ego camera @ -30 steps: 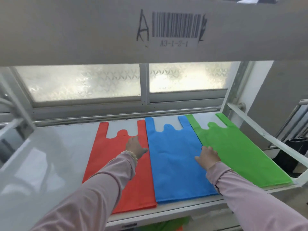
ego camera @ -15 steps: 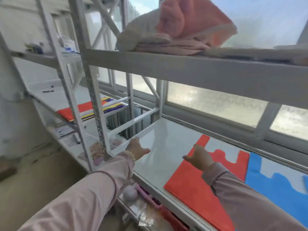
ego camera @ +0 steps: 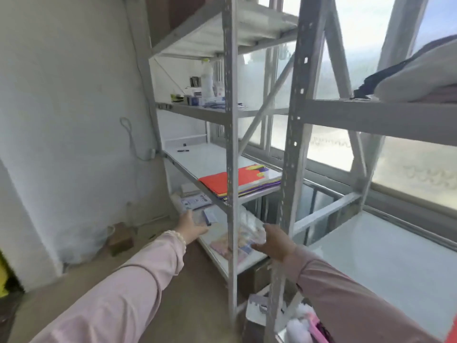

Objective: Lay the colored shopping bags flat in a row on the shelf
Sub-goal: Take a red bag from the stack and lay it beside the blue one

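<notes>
Neither grip holds anything: the left hand (ego camera: 191,226) reaches forward in the air with fingers spread and relaxed, and the right hand (ego camera: 274,242) is raised beside it with fingers loosely open, just in front of a grey upright (ego camera: 291,149) of the rack. Beyond and above both hands, a flat stack of bags (ego camera: 237,181), red on top with yellow and purple edges showing, lies on the next rack's middle shelf (ego camera: 205,157). Right of the right hand stretches a white shelf (ego camera: 385,263), with folded cloth (ego camera: 420,80) on the level above it.
</notes>
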